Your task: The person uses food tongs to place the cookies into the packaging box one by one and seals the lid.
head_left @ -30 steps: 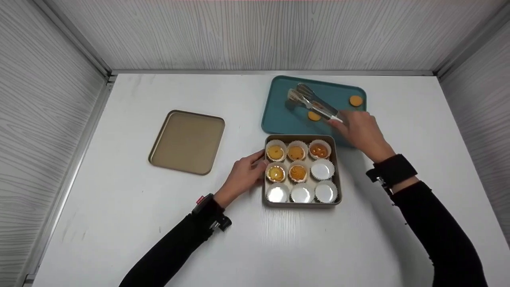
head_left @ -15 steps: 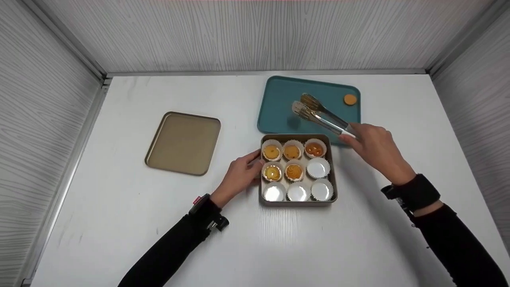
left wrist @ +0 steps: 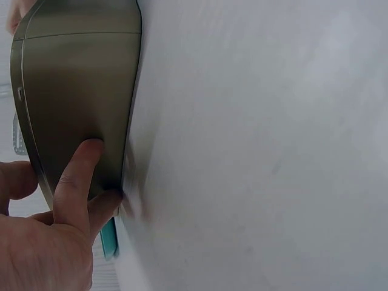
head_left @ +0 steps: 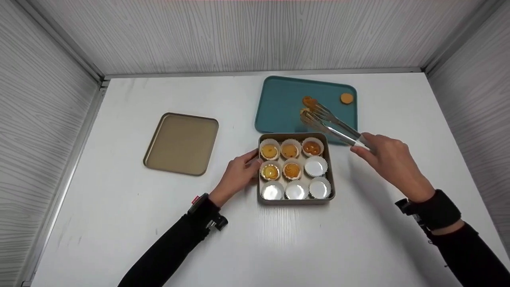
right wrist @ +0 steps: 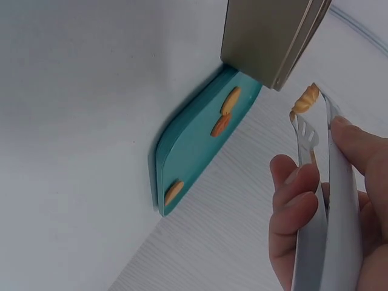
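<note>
A gold square tin (head_left: 296,199) holds nine white paper cups; five have orange cookies, the others are empty. My left hand (head_left: 238,174) rests against the tin's left wall, thumb (left wrist: 77,176) pressed flat on the tin's side (left wrist: 73,91). My right hand (head_left: 384,158) grips metal tongs (head_left: 334,126) that pinch an orange cookie (right wrist: 305,100) at their tips, just above the teal tray's (head_left: 279,99) near edge and behind the tin. In the right wrist view my fingers (right wrist: 294,206) wrap the tongs (right wrist: 330,200), beside the tin's corner (right wrist: 267,36).
Loose cookies lie on the teal tray (right wrist: 188,145), one at its far right (head_left: 346,98). A flat gold lid (head_left: 181,143) sits on the white table to the left. Grey panel walls close in the back and both sides.
My right hand has drawn back toward me and to the right, and the tongs now carry a cookie lifted off the tray. My left hand stays on the tin.
</note>
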The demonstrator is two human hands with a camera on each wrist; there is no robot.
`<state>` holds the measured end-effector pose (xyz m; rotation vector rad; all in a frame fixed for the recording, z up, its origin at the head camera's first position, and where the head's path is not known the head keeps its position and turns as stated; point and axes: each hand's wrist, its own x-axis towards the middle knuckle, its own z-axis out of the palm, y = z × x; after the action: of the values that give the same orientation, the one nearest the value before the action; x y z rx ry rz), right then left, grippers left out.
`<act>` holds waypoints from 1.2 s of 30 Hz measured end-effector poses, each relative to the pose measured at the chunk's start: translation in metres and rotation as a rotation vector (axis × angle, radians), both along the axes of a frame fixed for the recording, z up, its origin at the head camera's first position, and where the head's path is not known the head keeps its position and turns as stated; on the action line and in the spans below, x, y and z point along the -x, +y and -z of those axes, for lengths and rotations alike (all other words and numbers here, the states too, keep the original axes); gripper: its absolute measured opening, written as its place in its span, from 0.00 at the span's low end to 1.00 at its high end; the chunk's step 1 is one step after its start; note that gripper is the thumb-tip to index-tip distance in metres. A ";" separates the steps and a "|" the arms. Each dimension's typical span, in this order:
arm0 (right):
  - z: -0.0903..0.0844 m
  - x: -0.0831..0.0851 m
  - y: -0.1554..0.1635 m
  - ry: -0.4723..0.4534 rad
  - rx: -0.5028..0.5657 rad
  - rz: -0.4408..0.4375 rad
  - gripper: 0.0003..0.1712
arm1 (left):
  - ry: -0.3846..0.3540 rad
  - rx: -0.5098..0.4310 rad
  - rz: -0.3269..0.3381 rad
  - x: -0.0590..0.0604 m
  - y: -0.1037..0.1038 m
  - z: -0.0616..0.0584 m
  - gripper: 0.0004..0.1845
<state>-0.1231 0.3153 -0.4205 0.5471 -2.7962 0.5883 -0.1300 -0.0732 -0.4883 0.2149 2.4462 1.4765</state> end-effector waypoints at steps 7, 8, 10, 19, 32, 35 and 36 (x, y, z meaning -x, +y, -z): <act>-0.002 -0.014 0.005 0.017 -0.004 -0.003 0.18 | -0.003 -0.013 0.001 -0.001 -0.001 -0.001 0.29; -0.002 -0.015 0.006 0.019 -0.003 -0.006 0.17 | -0.003 -0.015 -0.001 -0.001 -0.001 0.000 0.29; -0.002 -0.018 0.007 0.024 -0.004 -0.013 0.16 | -0.003 -0.024 -0.004 -0.001 -0.001 0.000 0.29; -0.002 -0.028 0.013 0.054 -0.004 -0.028 0.16 | 0.008 -0.019 -0.001 -0.001 -0.001 0.000 0.29; -0.008 -0.045 0.023 0.055 -0.032 -0.055 0.26 | 0.006 -0.016 0.000 0.000 -0.001 0.002 0.29; -0.012 -0.050 0.026 0.069 -0.058 -0.069 0.28 | 0.005 -0.019 0.001 0.000 -0.002 0.002 0.30; -0.014 -0.052 0.027 0.081 -0.067 -0.077 0.27 | 0.002 -0.021 0.000 0.000 -0.002 0.002 0.30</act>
<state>-0.0711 0.3420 -0.4068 0.6797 -2.7364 0.4777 -0.1300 -0.0748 -0.4905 0.2211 2.4333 1.5034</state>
